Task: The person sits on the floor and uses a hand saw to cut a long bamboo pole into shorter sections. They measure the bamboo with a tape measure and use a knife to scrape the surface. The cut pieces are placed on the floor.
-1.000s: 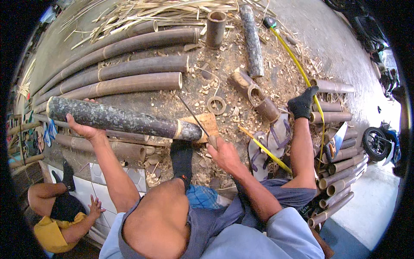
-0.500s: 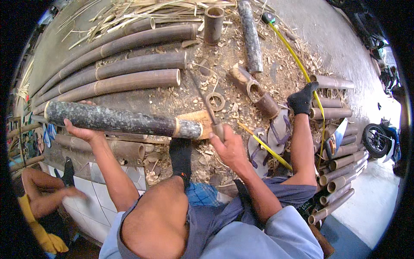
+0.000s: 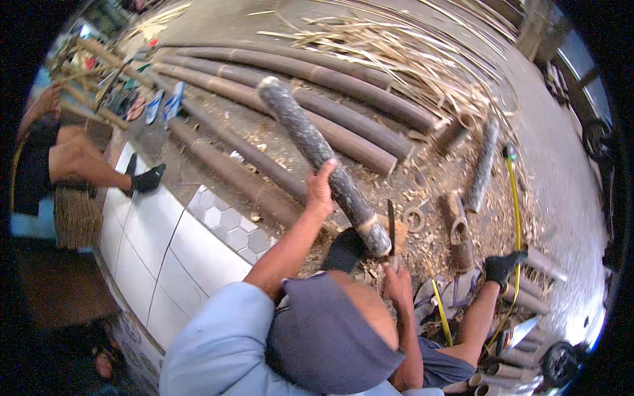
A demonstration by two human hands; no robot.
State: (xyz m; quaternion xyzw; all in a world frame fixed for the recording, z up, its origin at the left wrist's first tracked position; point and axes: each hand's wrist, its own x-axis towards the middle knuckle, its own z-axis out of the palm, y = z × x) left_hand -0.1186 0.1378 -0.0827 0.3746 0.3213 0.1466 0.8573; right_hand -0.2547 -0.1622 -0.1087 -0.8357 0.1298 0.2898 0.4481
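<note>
My left hand (image 3: 321,187) is closed around the middle of a mottled black-and-grey bamboo pole (image 3: 300,132). The pole slants from the upper left down toward my right hand, and a pale cut ring shows close to its near end. My right hand (image 3: 397,285) grips a knife by its handle, with the dark blade (image 3: 391,221) pointing up just right of that end. Partly hidden behind the blade is a pale wooden block (image 3: 401,231). A pale bamboo ring (image 3: 414,220) lies among the shavings farther right.
Long brown bamboo poles (image 3: 356,142) lie beyond my hands, with a heap of split strips (image 3: 403,66) behind them. A notched bamboo piece (image 3: 459,231), a yellow tape measure (image 3: 516,198) and cut bamboo tubes are at right. Another person's leg (image 3: 89,155) is at left, by white tiles (image 3: 158,244).
My view has turned left. The mottled pole has swung from nearly level to a steep slant, and my left hand now holds it nearer the middle. The knife stays in my right hand.
</note>
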